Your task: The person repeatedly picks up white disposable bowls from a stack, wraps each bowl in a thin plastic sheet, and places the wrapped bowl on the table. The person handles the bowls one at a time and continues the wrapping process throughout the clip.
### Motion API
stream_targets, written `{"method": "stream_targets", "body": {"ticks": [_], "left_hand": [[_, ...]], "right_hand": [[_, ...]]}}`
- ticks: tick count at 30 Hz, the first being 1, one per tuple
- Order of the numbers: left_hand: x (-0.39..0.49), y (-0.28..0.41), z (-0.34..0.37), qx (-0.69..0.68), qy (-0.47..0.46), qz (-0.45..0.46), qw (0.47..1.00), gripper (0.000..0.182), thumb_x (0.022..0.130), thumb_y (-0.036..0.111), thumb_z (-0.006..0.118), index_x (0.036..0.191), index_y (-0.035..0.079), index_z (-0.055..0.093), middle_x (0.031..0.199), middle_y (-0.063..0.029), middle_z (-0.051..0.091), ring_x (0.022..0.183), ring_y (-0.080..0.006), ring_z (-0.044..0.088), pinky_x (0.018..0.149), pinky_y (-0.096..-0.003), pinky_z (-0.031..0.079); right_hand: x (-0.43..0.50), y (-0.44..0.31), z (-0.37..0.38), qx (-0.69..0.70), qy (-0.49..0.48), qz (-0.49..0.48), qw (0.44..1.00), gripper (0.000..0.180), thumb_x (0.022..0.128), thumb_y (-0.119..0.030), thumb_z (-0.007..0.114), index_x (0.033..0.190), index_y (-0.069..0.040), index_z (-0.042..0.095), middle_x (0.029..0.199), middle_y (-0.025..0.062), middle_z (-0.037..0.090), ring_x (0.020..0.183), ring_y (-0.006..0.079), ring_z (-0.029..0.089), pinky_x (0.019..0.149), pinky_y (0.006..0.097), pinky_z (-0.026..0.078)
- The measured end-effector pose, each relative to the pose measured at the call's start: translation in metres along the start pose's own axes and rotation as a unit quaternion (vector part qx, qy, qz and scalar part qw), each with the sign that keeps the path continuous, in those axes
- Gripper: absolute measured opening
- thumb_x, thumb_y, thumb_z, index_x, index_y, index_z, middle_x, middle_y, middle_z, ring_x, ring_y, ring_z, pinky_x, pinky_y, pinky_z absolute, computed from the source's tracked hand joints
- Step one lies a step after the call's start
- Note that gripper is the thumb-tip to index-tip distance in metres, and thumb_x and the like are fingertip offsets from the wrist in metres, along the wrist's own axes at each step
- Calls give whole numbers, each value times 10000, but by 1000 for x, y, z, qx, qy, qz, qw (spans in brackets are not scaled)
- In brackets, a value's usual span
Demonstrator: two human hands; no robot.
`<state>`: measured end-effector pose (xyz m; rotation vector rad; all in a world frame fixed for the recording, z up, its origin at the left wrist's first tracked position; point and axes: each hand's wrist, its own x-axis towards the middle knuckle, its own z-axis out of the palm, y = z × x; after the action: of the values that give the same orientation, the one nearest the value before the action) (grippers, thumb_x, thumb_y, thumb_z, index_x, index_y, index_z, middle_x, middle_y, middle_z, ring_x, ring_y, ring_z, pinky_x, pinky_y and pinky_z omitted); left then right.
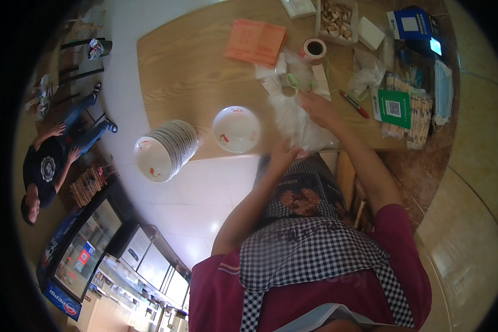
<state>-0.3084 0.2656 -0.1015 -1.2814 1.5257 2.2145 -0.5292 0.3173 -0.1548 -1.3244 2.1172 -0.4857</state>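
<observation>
A clear plastic bag (292, 118) lies crumpled over the near edge of the wooden table. My right hand (320, 111) grips its upper part with bent fingers, close to a green-edged roll (291, 84). At the bag's lower end, by the table edge, my left hand (283, 157) holds the plastic; some fingertips are hidden. A white bowl (236, 129) with red decoration stands to the left of the bag. Further left, a tall stack of matching bowls (166, 151) is at the table edge.
The wooden table (182, 70) also bears orange paper packets (255, 41), a cup of dark liquid (314, 48), a tub of garlic cloves (336, 20), a red marker (354, 103), wrapped chopsticks (419, 118) and a face mask (443, 93). A person (47, 162) sits beyond, near a drinks fridge (87, 249).
</observation>
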Motion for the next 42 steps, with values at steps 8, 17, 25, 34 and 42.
{"method": "stream_targets", "body": {"ticks": [8, 17, 25, 34, 42], "left_hand": [[-75, 79, -66, -60, -140, -9, 988, 645, 928, 58, 572, 1502, 22, 281, 949, -142, 690, 852, -222, 687, 822, -333, 552], [-88, 84, -116, 160, 106, 160, 968, 512, 869, -9, 634, 1364, 39, 510, 1022, -98, 707, 907, -188, 666, 912, -356, 517], [-125, 43, -95, -18, 265, 102, 959, 287, 922, 171, 642, 1166, 20, 628, 1017, -123, 682, 883, -181, 647, 707, -307, 530], [-144, 28, -84, -89, 99, 110, 985, 358, 903, 125, 670, 1214, -20, 567, 1067, -113, 658, 953, -166, 623, 772, -280, 526], [-155, 26, -92, -118, 62, 55, 990, 315, 884, 155, 695, 1100, -50, 591, 981, -116, 671, 868, -180, 659, 750, -284, 557]], "right_hand": [[-30, -45, -26, 402, -144, 108, 898, 425, 1022, -348, 448, 961, -4, 690, 870, 92, 702, 890, 198, 649, 853, 337, 464], [-77, -117, -33, 501, -122, 124, 848, 180, 924, -165, 596, 829, -25, 659, 724, 14, 632, 678, 77, 581, 639, 249, 482], [-96, -187, -5, 290, 211, 115, 926, 111, 885, -124, 615, 822, -40, 650, 756, 80, 645, 675, 200, 628, 616, 295, 504], [-115, -245, 26, 474, 114, 153, 860, 119, 893, -160, 645, 864, -44, 644, 806, 81, 650, 701, 160, 617, 641, 277, 508], [-124, -239, 56, 650, 18, 228, 724, 206, 939, -229, 659, 844, -55, 604, 788, 45, 650, 662, 112, 606, 625, 230, 501]]}}
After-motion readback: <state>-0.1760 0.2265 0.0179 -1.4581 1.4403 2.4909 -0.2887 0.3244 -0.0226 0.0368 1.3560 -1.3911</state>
